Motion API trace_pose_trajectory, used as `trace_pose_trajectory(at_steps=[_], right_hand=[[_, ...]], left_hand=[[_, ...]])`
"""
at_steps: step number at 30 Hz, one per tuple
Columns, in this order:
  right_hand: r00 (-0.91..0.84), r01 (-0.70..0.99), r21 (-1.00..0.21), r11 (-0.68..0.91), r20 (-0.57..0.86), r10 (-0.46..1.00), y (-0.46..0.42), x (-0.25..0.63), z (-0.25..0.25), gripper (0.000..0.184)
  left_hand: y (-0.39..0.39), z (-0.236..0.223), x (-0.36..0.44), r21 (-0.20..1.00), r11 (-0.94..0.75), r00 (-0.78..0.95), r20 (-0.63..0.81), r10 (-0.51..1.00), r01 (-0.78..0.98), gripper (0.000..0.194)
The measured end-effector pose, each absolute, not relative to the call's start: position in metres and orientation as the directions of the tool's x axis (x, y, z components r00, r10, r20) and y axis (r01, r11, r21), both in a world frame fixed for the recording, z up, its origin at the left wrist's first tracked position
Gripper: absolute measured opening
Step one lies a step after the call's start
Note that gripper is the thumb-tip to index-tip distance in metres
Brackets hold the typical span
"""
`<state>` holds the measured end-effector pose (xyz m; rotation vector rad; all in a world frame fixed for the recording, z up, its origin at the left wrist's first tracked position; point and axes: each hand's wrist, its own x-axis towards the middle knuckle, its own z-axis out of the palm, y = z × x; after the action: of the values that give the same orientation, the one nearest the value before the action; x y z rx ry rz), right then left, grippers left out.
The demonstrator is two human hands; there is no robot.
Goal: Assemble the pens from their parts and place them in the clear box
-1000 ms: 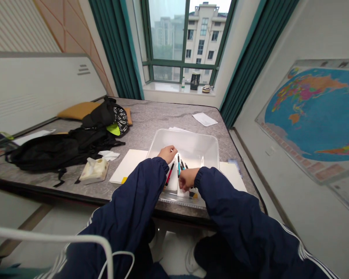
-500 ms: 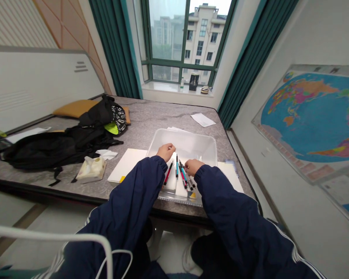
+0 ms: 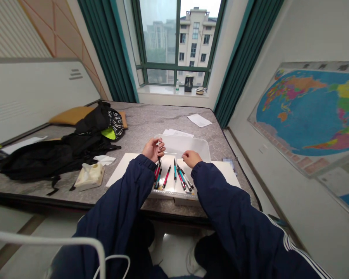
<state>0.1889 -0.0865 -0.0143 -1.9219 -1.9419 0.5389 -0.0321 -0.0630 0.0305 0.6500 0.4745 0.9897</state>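
Observation:
Both hands are over a clear plastic box [image 3: 197,144] holding several pens. My left hand [image 3: 152,149] is at the box's left side, palm partly turned up. Its fingers are loosely curled and apart, and nothing shows in them. Beneath it lies a group of red and teal pens [image 3: 158,176]. My right hand [image 3: 192,159] is on the right with fingers bent together; whether they hold anything is hidden. Just below it lies a bunch of red, teal and white pens [image 3: 185,180]. A red pen [image 3: 166,177] and a teal pen [image 3: 175,169] lie singly between the groups.
White boards or papers [image 3: 116,170] lie beside the box. To the left are a tissue pack [image 3: 89,176], a black backpack [image 3: 46,151] and a cap [image 3: 115,124]. Paper sheets [image 3: 199,120] lie farther back. A white tube [image 3: 61,241] crosses the lower left.
My right hand has risen and moved away from the pens near the box's front. My left hand has shifted left and turned, its fingers loosening. More pens show at the left. The view has shifted slightly.

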Motion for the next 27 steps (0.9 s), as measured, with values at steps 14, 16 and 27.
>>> trace_pose_trajectory(at_steps=[14,16,27], right_hand=[[-0.084,0.926,-0.377,0.024,-0.142,0.986,-0.094,0.185,-0.015,0.026],[-0.113,0.958,-0.282,0.047,-0.224,0.968,-0.097,0.184,-0.019,0.027],[-0.066,0.976,-0.217,-0.001,-0.302,0.951,-0.114,0.185,-0.018,0.024]], left_hand=[[-0.066,0.026,-0.025,0.781,0.223,0.267,-0.075,0.961,-0.584,0.016],[-0.068,0.026,-0.027,0.785,0.186,0.224,-0.062,0.973,-0.591,0.015],[-0.095,0.033,-0.028,0.82,0.195,0.238,-0.074,0.968,-0.538,0.018]])
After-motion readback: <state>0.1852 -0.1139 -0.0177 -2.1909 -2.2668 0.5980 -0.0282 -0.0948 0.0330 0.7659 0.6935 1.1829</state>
